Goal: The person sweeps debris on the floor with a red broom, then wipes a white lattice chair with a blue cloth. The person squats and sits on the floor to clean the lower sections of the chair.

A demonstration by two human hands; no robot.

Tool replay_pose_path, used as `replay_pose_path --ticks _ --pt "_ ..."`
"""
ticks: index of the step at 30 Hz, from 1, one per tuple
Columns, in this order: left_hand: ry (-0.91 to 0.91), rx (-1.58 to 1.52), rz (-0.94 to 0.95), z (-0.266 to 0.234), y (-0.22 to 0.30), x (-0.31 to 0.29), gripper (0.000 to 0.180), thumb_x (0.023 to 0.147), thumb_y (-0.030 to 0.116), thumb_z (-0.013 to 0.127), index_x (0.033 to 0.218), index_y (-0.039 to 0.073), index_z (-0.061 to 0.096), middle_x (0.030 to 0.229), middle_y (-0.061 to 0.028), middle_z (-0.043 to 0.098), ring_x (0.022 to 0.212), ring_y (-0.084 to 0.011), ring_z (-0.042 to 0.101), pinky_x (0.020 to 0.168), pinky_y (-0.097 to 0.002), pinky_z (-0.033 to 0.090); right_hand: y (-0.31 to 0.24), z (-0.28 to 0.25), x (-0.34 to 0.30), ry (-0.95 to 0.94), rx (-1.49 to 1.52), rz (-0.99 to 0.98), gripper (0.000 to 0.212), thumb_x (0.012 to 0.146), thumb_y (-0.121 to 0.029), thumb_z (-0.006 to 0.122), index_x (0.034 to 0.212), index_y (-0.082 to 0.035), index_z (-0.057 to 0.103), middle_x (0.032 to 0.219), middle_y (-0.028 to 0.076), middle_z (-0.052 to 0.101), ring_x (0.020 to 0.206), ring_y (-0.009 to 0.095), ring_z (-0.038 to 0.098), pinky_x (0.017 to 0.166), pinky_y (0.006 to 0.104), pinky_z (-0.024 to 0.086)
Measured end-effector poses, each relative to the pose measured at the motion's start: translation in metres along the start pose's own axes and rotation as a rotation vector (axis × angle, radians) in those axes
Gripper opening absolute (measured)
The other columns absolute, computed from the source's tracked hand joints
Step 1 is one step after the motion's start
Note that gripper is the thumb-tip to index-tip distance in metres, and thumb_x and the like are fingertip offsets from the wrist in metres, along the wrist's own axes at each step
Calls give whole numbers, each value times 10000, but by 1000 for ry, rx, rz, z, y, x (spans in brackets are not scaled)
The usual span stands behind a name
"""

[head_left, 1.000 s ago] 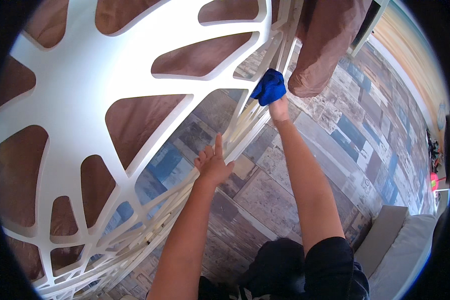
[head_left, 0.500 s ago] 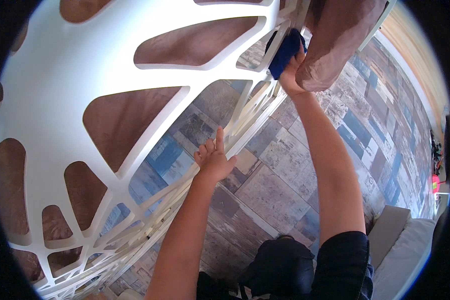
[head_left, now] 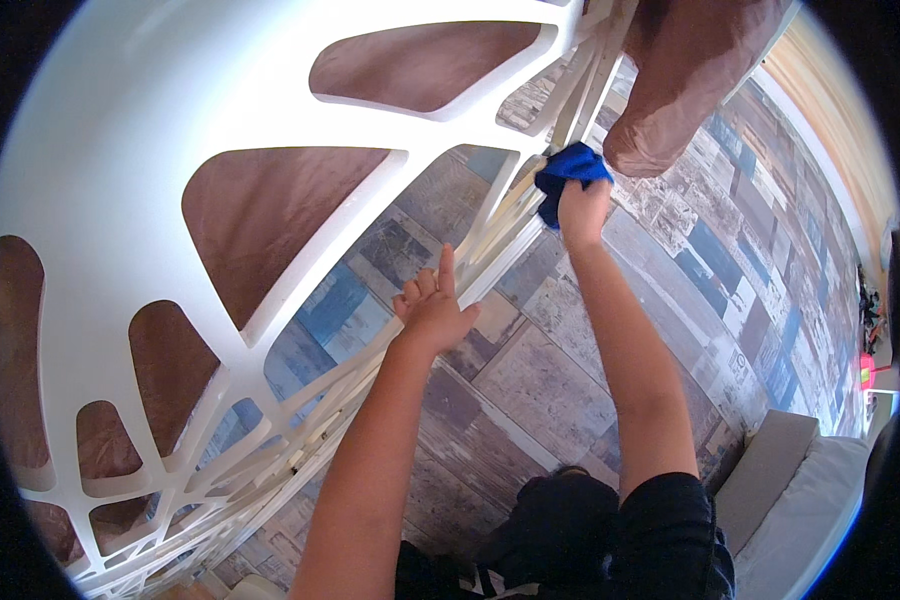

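A large white lattice panel (head_left: 270, 110) with rounded cut-outs fills the left side and runs toward the top. My right hand (head_left: 583, 212) grips a crumpled blue cloth (head_left: 573, 165), which lies against the pale slatted edge (head_left: 515, 215) of the panel. Lower and to the left, my left hand (head_left: 438, 310) is beside the same edge, index finger stretched out and thumb apart, the other fingers partly curled. Nothing shows in it. Its exact contact with the slats cannot be made out.
Brown fabric (head_left: 660, 110) hangs at the upper right, close to the cloth, and more shows through the cut-outs. Patchwork plank-pattern floor (head_left: 540, 380) lies below. A grey padded piece of furniture (head_left: 780, 470) with pale fabric stands at the lower right.
My right hand has drawn the blue cloth down along the panel's edge, toward me and out from beside the brown fabric. My left hand has hardly moved. The view has shifted slightly.
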State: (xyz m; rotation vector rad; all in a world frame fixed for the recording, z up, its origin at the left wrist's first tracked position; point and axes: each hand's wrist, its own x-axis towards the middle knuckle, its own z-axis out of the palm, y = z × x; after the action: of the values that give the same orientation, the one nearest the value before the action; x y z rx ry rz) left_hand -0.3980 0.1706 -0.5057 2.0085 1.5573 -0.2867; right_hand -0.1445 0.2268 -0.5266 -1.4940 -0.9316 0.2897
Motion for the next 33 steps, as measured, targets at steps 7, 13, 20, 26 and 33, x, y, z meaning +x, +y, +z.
replay_pose_path --ticks 7,13,20,26,33 --pt "-11 -6 4 -2 3 -1 1072 831 483 662 1554 234 -90 1488 -241 265 1314 -409 301 1032 -551 209 17 26 -29 -221 -512 -538 383 703 7 612 1086 -2 612 1192 229 557 1204 482 421 1064 534 315" --pt "-22 -5 3 -4 5 -1 1063 833 487 663 1557 232 -73 1470 -232 288 1320 -399 298 1031 -541 212 9 32 -50 -314 -570 -247 217 692 -50 579 879 44 638 1017 267 612 1073 497 464 1009 530 354" --pt "22 37 -13 -2 4 -1 1055 827 495 654 1561 219 -52 1450 -194 320 1265 -366 339 1017 -524 220 1 18 -76 -481 -296 -256 145 734 -87 603 811 34 630 942 248 627 1014 473 518 933 527 423" --pt "11 10 14 -4 1 -2 1058 826 483 662 1562 223 -53 1451 -196 318 1265 -368 334 1028 -529 211 34 12 -17 -293 -618 -223 188 731 -68 606 888 22 658 955 251 630 1010 438 548 925 520 445" --pt "-2 23 -28 -2 5 0 1045 835 483 658 1561 231 -51 1507 -207 260 1338 -395 278 1069 -537 198 18 45 -79 -141 -85 -310 503 687 69 554 1183 -13 572 1189 249 555 1143 463 495 1016 459 385"
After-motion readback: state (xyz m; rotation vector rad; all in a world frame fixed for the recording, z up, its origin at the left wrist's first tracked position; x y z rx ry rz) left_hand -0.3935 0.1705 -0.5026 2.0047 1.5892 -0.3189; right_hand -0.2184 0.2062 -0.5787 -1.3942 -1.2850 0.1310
